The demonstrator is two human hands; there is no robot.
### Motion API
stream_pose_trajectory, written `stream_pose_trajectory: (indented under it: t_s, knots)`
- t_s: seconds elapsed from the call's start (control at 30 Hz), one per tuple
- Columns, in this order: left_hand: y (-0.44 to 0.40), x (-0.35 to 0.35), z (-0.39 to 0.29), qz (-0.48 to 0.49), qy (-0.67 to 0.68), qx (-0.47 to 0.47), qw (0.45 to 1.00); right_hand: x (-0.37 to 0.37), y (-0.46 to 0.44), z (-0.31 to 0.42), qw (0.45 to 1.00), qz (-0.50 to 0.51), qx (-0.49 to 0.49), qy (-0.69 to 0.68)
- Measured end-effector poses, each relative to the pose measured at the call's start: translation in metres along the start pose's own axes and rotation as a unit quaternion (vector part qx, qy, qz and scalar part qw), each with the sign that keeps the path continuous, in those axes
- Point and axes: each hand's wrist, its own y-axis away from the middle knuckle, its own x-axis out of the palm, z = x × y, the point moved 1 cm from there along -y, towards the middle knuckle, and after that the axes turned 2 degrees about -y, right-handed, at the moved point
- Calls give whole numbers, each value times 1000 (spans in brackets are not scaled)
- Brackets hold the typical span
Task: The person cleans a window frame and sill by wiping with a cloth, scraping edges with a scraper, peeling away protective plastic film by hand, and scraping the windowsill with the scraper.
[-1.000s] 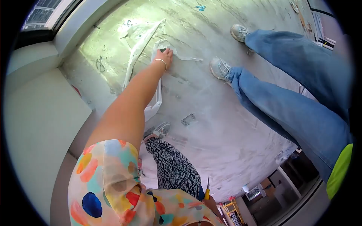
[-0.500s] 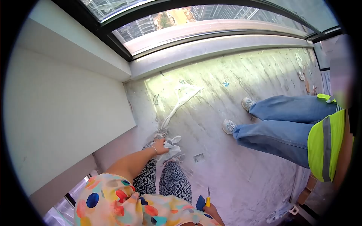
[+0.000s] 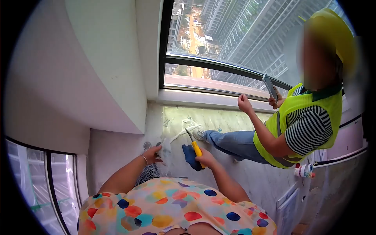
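My right hand is closed around a yellow-handled knife, its narrow pointed blade aimed up and away from me. A dark blue piece, perhaps cloth, hangs beside the handle; I cannot tell how it is held. To the left, my left hand wears a bracelet, and its fingers are curled round a pale, crumpled, film-like sheet. That sheet blends into the light floor, so its outline is hard to make out. A white strip lies on the floor beyond both hands.
A person in a yellow helmet and vest stands at my right, holding a phone. Ahead is a large window with a low sill. A white boxed-in wall juts out at left. A small container is at right.
My body and view have risen from a bent posture. Both hands are now in front of my torso, the knife raised towards the middle. The other person's upper body and phone have come into view.
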Motion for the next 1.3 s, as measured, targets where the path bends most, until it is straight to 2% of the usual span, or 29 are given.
stream_pose_trajectory:
  t_s: [0.1, 0.2, 0.33, 0.37, 0.47, 0.5, 0.57, 0.6, 0.63, 0.73, 0.77, 0.87, 0.93, 1.0, 1.03, 1.1, 1.13, 1.17, 1.2, 1.23, 1.3]
  knots:
    - [49, 16, 43, 15, 126, 38, 991, -14, -9, 79, 997, 28, -56, 48]
    - [93, 24, 80, -1, 99, 134, 986, 2, -34, 136, 996, 87, -26, 25]
    - [114, 16, 128, -65, 94, 101, 988, 27, -63, 191, 987, 92, 23, -127]
    - [128, 26, 131, -79, 78, 97, 989, 32, -75, 196, 986, 106, 21, -124]
    - [128, 24, 149, -36, 181, 136, 973, 52, -68, 211, 988, 120, -4, -94]
    - [129, 20, 156, -40, 202, 144, 968, 63, -59, 206, 989, 139, -8, -51]
    - [138, 8, 156, 8, 321, 108, 941, 90, -67, 166, 986, 159, -14, 42]
    - [141, 3, 154, 34, 378, 91, 921, 97, -40, 162, 987, 153, -23, 54]
    - [144, 0, 152, 19, 355, 114, 928, 116, -56, 123, 987, 137, -23, 86]
    - [132, -36, 179, 64, 344, 145, 926, 146, -15, 40, 978, 85, -10, 192]
    - [162, -12, 188, 36, 344, 155, 926, 142, 31, 17, 969, 98, 12, 226]
    - [162, -25, 213, 83, 341, 195, 916, 141, 90, -53, 962, 121, 74, 235]
    - [184, -9, 215, 116, 358, 220, 900, 136, 130, -85, 936, 126, 106, 311]
    - [198, 5, 211, 165, 352, 232, 892, 125, 152, -124, 916, 139, 91, 366]
    - [211, 12, 211, 182, 333, 226, 897, 122, 166, -140, 911, 135, 110, 375]
    - [199, 2, 223, 116, 140, 140, 973, 117, 189, -152, 906, 129, 148, 376]
    - [188, -3, 230, 78, 41, 94, 992, 114, 203, -151, 906, 127, 166, 367]
    - [178, -6, 239, 14, -78, 90, 993, 113, 213, -153, 905, 116, 173, 371]
    - [172, -4, 245, -52, -194, 83, 976, 114, 220, -155, 908, 108, 181, 362]
    - [165, -1, 247, -64, -296, 114, 946, 115, 226, -158, 913, 104, 178, 351]
    - [167, 11, 253, -132, -484, 195, 843, 119, 239, -160, 921, 99, 176, 333]
